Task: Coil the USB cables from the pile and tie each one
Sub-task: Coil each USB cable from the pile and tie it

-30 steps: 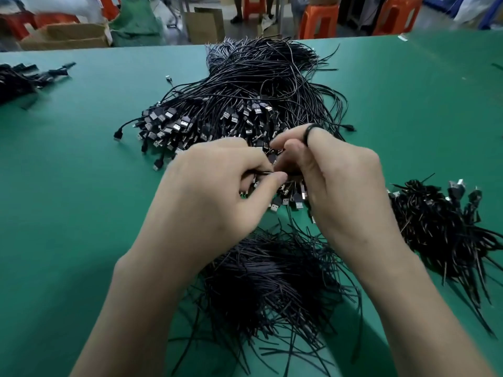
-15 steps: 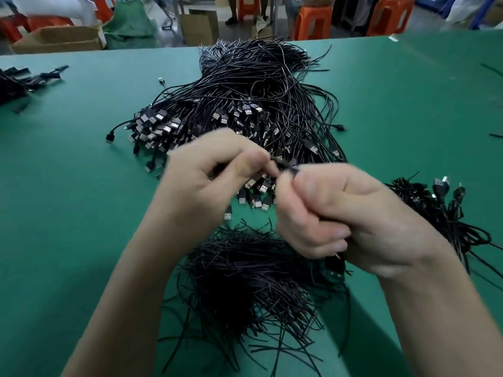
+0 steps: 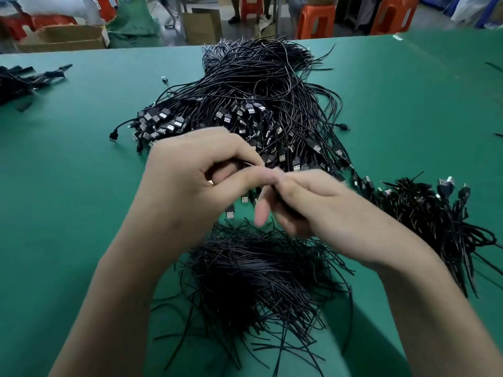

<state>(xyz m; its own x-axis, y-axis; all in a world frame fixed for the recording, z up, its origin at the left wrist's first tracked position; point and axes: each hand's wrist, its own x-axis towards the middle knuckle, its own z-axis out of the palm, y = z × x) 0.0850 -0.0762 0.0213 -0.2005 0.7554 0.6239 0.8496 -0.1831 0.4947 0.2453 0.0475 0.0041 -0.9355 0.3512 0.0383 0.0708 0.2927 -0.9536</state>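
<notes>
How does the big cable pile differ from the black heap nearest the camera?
The cable pile has long cords ending in silver-tipped USB plugs; the near heap is short loose strands without plugs. The cable pile is larger and farther away than the near heap. Both are black, on the green table.

Counter [image 3: 68, 213]: plain, even green.
USB cable pile [image 3: 258, 91]: black cords throughout.
USB plugs [image 3: 163, 115]: black housings, silver metal tips.
Twist-tie heap [image 3: 253, 276]: matte black strands.
Held cable [image 3: 283, 205]: black.
Tied cable bundles [image 3: 424, 213]: black, silver plug tips.
Far-left cables [image 3: 24, 80]: black.
Stools [image 3: 315, 20]: bright orange.
Cardboard box [image 3: 70, 36]: brown.
</notes>
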